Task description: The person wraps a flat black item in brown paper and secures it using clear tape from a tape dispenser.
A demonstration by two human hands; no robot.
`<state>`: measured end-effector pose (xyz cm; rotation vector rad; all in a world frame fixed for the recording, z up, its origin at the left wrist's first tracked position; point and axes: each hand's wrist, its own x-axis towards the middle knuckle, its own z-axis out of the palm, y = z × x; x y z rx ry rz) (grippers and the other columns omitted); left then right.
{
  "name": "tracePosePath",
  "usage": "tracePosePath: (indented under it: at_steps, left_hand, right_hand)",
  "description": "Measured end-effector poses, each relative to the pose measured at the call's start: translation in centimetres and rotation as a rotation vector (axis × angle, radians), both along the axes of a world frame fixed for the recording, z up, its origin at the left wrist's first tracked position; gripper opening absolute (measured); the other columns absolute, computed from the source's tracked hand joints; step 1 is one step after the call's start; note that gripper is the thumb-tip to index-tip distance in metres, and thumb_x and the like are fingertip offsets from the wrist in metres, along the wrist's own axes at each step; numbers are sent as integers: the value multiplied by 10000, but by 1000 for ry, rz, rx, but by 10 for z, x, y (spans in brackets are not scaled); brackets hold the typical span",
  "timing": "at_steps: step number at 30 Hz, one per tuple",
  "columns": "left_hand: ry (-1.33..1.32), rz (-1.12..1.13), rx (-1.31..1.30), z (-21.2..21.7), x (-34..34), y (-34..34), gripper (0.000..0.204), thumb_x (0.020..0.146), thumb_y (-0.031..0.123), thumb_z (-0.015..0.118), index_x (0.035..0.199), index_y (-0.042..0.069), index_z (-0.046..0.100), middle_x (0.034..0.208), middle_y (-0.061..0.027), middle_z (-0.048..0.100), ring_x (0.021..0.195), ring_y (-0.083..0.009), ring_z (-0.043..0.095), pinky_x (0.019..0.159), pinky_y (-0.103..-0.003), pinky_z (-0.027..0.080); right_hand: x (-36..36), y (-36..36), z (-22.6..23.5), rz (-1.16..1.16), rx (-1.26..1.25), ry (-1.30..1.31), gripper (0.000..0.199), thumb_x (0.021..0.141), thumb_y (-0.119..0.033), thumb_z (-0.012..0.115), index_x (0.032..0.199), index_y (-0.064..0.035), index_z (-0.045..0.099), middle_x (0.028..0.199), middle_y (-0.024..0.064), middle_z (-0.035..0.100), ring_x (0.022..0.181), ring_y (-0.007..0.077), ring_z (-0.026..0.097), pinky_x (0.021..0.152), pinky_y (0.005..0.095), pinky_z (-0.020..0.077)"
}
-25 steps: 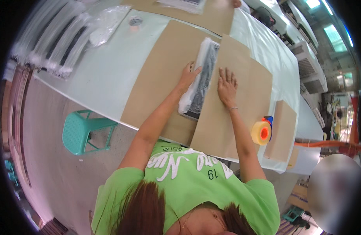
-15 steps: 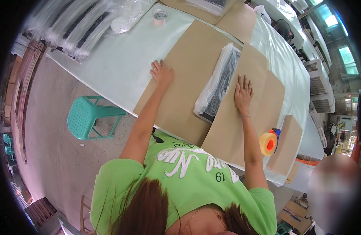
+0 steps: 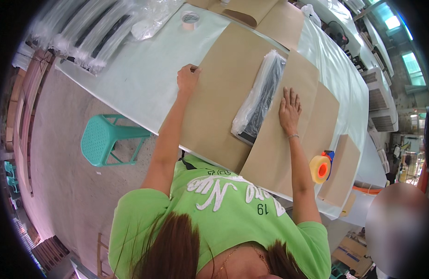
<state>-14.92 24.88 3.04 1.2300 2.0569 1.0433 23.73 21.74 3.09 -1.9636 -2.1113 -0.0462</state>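
Left hand point(image 3: 188, 78) pinches far-left edge of cardboard sheet point(image 3: 223, 93); right hand point(image 3: 289, 110) flat, holding nothing, on folded flap; cardboard likely light, stiff, best gripped at edges; bagged black item point(image 3: 260, 100) between hands, probably slippery.

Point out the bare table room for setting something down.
Free: pale tabletop between the left hand, the bagged strips and the tape roll. Crowded: the cardboard sheet under the bagged black item, right hand and tape dispenser.

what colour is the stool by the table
Teal green, a plastic stool with a perforated seat; it shows in the head view.
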Motion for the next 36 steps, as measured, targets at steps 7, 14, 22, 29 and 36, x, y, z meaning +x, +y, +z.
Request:
tracePosePath:
  at_steps: [7,14,22,29,36]
  left_hand:
    - [-229,-139,-218,-19,-40,27,445,770,360,781,983,-21,700,896,-112,709,754,-174,666,692,-322,538]
    - [-607,-255,-218,-12,-31,32,434,670,242,869,941,-24,660,787,-86,659,664,-164,626,661,-314,525]
    - [-205,-289,-21,-6,-10,26,775,564,295,905,1227,77,567,927,-76,565,841,-200,566,785,-337,488]
    - [521,-352,10,-15,-8,31,859,606,458,847,1312,70,548,1153,-143,501,1042,-288,537,926,-403,461]
    - [32,-528,-308,-2,16,64,900,756,643,624,1323,-47,516,1296,-243,567,1172,-367,577,970,-421,464]
  right_hand:
    - [-4,2,1,9,13,-15,485,1026,-335,315,1507,-266,314,1575,62,267,1450,339,210,1168,481,154]
    - [0,1,-1,17,37,4,480,1027,-333,319,1502,-264,329,1571,59,277,1446,337,218,1164,483,168]
    - [-2,1,-2,12,33,2,484,1026,-334,313,1504,-262,325,1570,59,280,1444,341,224,1165,478,168]
    - [-5,2,0,13,16,14,485,1025,-336,315,1503,-257,331,1577,56,268,1445,344,221,1164,475,166]
    - [4,-4,4,-20,124,93,403,981,-302,455,1368,-189,476,1411,134,425,1332,342,349,1122,488,217]
